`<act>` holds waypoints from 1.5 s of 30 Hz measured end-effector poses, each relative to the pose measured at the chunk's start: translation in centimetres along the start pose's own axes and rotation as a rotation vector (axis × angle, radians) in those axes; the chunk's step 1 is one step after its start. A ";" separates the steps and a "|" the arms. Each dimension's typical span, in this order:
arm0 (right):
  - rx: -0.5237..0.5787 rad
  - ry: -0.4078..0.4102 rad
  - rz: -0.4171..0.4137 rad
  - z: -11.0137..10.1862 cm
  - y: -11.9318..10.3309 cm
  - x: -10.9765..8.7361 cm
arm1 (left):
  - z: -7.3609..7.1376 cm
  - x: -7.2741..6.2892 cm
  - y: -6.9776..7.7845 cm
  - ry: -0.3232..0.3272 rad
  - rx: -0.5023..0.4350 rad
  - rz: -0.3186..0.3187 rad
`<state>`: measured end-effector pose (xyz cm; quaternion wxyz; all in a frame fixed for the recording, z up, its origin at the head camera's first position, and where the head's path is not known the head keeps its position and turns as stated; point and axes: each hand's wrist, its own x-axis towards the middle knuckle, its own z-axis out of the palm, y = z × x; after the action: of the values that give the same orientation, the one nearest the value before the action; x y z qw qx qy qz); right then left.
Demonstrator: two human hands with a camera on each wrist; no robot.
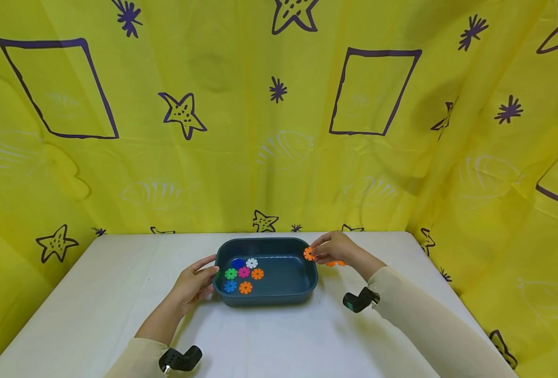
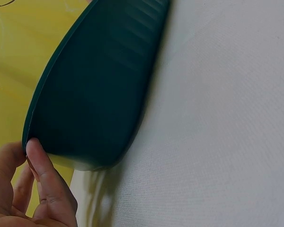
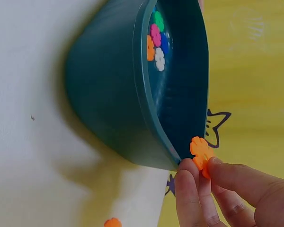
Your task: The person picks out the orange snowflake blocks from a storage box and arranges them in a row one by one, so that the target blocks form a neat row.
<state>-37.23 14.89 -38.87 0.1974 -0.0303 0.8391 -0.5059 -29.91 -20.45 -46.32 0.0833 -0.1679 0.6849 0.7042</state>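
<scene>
A dark teal plastic basin [image 1: 286, 275] stands on the white table, with several flower-shaped snowflake discs lying in its left half. Among them are a white disc [image 1: 251, 263], a green disc [image 1: 230, 273], a pink disc [image 1: 244, 272] and an orange disc [image 1: 245, 287]. At the basin's left end my left hand [image 1: 195, 283] pinches the rim [image 2: 32, 111] between thumb and fingers. Over the far right corner, my right hand [image 1: 337, 249] holds another orange snowflake disc [image 3: 199, 149] between thumb and fingertips. Its fingers are close beside the rim; whether they touch it I cannot tell.
More orange discs [image 1: 340, 263] lie on the table right of the basin, partly hidden behind the right hand. A yellow curtain [image 1: 231, 173] with drawn stars and fish surrounds the white table [image 1: 118, 294]. Each wrist wears a black device [image 1: 181, 359].
</scene>
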 end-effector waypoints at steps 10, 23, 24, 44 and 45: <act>0.002 0.009 0.002 -0.7 0.3 -0.2 | 0.0 0.0 0.0 -0.003 0.005 0.004; 0.044 0.023 -0.002 -2.1 1.1 0.0 | -0.1 0.0 0.0 -0.003 -0.001 0.001; 0.053 0.021 -0.003 -2.3 1.3 0.0 | -0.1 0.1 0.0 -0.003 -0.003 0.002; 0.124 0.088 0.052 -4.5 3.9 -0.1 | 0.2 -0.8 0.4 0.023 0.036 0.015; 0.130 0.088 0.054 -4.6 4.0 -0.1 | 0.3 -0.8 0.4 0.024 0.038 0.016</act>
<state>-38.16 20.71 -40.39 0.1753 0.0276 0.8128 -0.5548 -29.38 -20.12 -45.67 0.0725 -0.1693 0.7002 0.6898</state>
